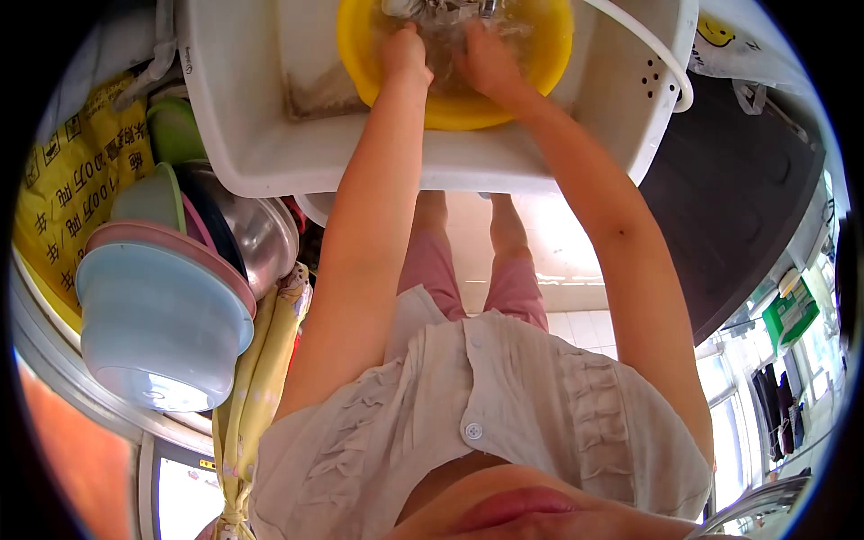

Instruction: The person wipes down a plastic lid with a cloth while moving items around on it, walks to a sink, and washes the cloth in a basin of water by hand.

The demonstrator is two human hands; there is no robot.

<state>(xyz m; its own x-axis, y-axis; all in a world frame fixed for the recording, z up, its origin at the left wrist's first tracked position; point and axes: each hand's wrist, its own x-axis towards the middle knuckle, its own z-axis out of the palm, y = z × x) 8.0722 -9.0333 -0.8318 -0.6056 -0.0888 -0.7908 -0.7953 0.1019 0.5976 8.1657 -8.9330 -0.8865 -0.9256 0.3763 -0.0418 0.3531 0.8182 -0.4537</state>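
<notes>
A yellow basin (457,114) stands in a white sink (279,166) at the top of the view, with moving, splashing water in it. My left hand (405,56) is in the basin on its left side, its fingers curled closed; whatever they grip is hidden. To the right, my right hand (487,61) reaches down into the water, its fingertips blurred by the splashing. Just beyond both hands, a shiny, partly cut-off metal tap (461,9) appears at the frame's edge. A pale rounded thing (401,7) beside it is too cropped to name.
Stacked basins, including a light blue one (162,306) and a metal bowl (256,225), stand left of the sink by a yellow printed bag (67,207). A white hose (650,40) curves over the sink's right side. A dark panel (733,198) lies to the right.
</notes>
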